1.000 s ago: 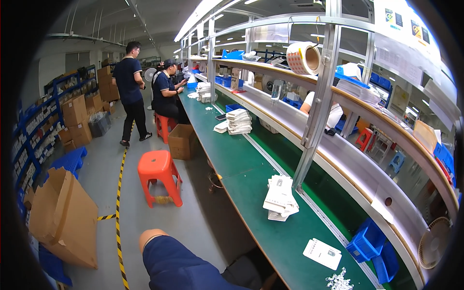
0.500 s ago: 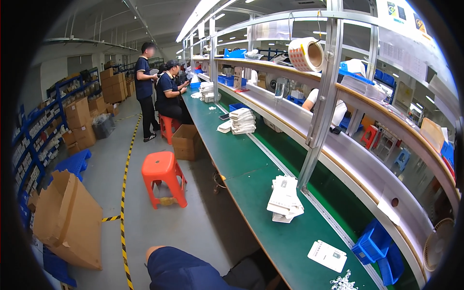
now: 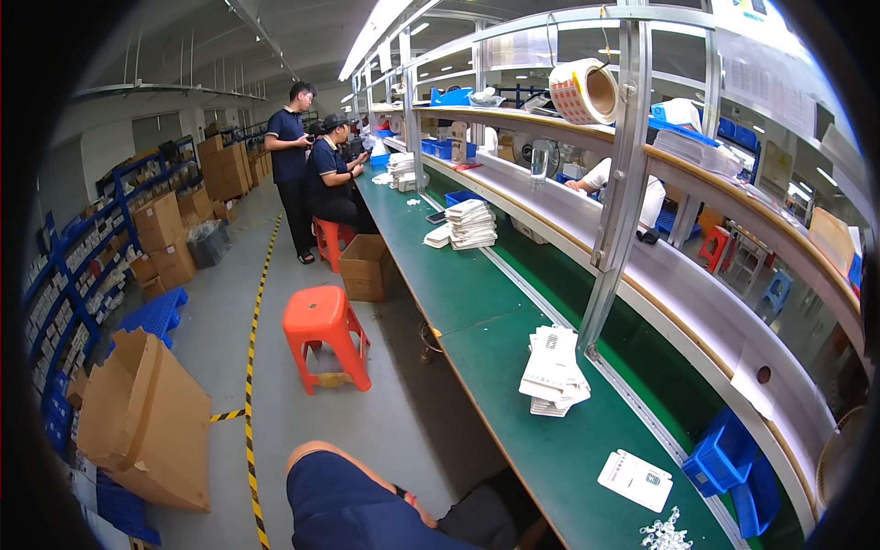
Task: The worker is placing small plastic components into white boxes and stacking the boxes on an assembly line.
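Grip: your left hand and right hand both lie outside what shows; cannot tell how far the fingers spread or whether they have hold of anything. Visible of you: a navy-blue cloth sleeve and part of a bare left forearm.

Item: uneven stack of flat white cards, on the long green-topped workbench, just beside a silver metal post. Layers fanned and overhanging; a bump from your sleeve could slide the upper ones off.

Item: single flat white card with dark print, lying near you, apart from the stack. A careless brush could push it into the heap.

Item: loose heap of small clear pieces, partly cut off below. Uncontained; a sweeping forearm could scatter them.

Item: two blue plastic bins, at the bench's far side, seemingly tilted; a knock could tip them.
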Action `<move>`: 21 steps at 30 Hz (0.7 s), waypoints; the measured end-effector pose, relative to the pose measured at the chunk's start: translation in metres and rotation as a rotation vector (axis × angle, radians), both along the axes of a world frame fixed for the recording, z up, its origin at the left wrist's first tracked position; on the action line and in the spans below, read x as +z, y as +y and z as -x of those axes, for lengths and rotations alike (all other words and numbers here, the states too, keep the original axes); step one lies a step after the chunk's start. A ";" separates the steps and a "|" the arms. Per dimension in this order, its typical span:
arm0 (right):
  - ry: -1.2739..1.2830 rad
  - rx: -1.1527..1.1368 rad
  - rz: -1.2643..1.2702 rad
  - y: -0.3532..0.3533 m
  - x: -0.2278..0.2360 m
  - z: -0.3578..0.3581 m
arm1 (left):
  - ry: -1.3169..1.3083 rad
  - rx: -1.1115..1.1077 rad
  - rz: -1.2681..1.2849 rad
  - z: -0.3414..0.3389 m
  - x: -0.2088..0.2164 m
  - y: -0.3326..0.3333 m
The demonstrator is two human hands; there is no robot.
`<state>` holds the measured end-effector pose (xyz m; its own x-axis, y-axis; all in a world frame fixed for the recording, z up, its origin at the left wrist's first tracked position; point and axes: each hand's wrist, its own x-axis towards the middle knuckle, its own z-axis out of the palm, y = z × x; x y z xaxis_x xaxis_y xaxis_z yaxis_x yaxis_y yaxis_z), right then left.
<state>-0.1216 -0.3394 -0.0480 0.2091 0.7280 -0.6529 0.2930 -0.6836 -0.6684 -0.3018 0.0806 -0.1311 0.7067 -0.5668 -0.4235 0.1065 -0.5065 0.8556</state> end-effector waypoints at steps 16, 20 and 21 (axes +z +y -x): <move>-0.124 -0.022 0.023 0.005 0.004 0.007 | -0.183 -0.231 -0.194 -0.017 -0.014 0.008; -0.153 -0.058 0.032 0.001 0.007 0.019 | -0.203 -0.066 -0.589 -0.029 -0.009 0.007; -0.159 -0.061 0.033 0.001 0.007 0.021 | -0.216 -0.107 -0.661 -0.031 -0.007 0.004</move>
